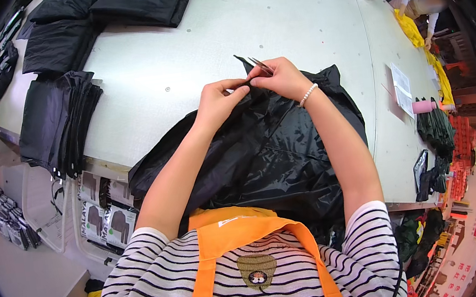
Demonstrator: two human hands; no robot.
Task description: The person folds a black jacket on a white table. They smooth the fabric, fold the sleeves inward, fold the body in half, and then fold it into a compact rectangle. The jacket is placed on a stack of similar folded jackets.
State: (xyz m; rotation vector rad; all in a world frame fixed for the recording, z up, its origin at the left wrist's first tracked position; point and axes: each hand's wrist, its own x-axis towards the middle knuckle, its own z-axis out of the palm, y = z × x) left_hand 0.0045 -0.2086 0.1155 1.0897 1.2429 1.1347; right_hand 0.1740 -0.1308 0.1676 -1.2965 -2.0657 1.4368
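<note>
Striped sleeves and an orange apron [244, 248] sit closest; beyond them a black garment [262, 151] drapes over the table [294, 23] edge; left hand [217, 100] pinches its fabric taut, fingers closed; right hand [283, 77] grips thin snips [260, 65]; probably best to keep the cloth tight and cut only loose thread, clear of the seam.

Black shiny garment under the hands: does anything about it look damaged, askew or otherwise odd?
No damage shows. The black shiny garment lies crumpled and hangs over the edge of the pale worktable, while the folded black stacks sit neat. Both hands pinch its edge.
</note>
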